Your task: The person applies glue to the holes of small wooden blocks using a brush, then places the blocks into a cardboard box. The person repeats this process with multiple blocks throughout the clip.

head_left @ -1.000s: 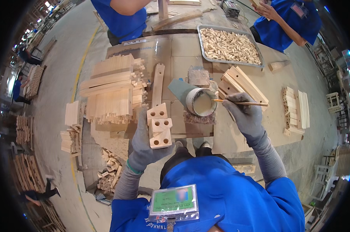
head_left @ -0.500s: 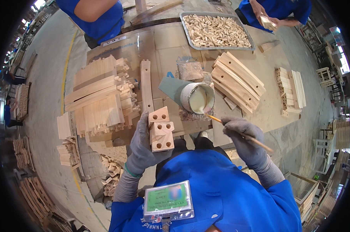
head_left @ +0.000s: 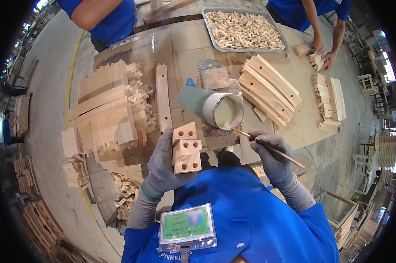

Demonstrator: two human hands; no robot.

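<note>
In a grey glove, my left hand (head_left: 160, 164) is closed around several small wooden blocks (head_left: 187, 151), stacked with their drilled ends facing up. Each visible end has two round holes. My right hand (head_left: 272, 155), gloved too, grips a thin wooden stick (head_left: 280, 153) whose far tip reaches the lip of a white pot (head_left: 210, 109). Pale creamy liquid (head_left: 226, 113), which looks like glue, fills part of the tilted pot. Beyond my left hand lies a long wooden slat (head_left: 162, 96) with holes near its ends.
A large pile of tenoned wooden pieces (head_left: 106, 109) covers the table's left. Curved drilled rails (head_left: 270, 90) lie right of the pot, with smaller stacks (head_left: 329, 101) farther right. At the back stands a tray (head_left: 239, 50) of dowels. A co-worker's hands (head_left: 323, 55) touch blocks at the far right.
My left hand and the blocks have shifted slightly right; my right hand has moved slightly left with the stick. At the far right, the co-worker's hands have lowered a block to the table.
</note>
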